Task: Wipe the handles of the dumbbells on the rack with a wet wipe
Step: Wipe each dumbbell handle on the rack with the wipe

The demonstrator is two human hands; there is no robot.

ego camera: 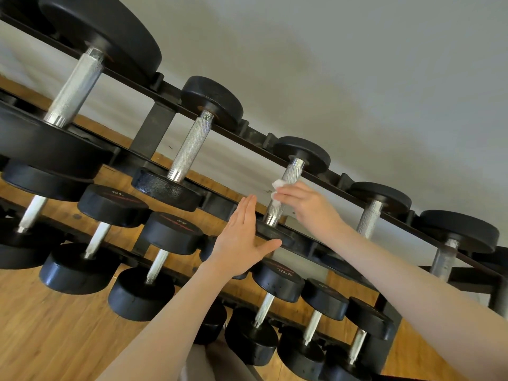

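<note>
A black rack holds rows of black dumbbells with knurled silver handles. On the top row, my right hand wraps a white wet wipe around the handle of the third dumbbell, about midway along it. My left hand lies flat with straight fingers against the near head of that same dumbbell, thumb spread along the rim. The handle to the left and the handle to the right are bare.
Lower rows of the rack carry several more dumbbells with shorter handles. A wooden floor runs under and in front of the rack. A pale wall stands behind it.
</note>
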